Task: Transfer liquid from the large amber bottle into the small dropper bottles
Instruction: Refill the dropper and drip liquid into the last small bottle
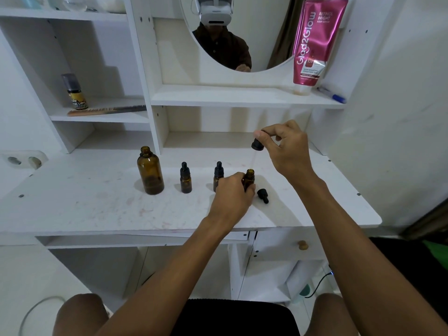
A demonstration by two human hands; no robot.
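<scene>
Steadying open dropper bottle (pixel 249 181) in left grip (pixel 232 194), pinching dropper cap (pixel 257 144) above in right grip (pixel 287 150); keep tip centred over mouth.

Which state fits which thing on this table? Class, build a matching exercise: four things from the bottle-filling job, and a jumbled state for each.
Things
1. large amber bottle
2. small open bottle
3. raised dropper
4. loose dropper cap

States
a. lies on the tabletop
b. pinched by the right hand
c. stands uncapped, untouched
d. gripped by the left hand

Pairs: 1-c, 2-d, 3-b, 4-a
</scene>
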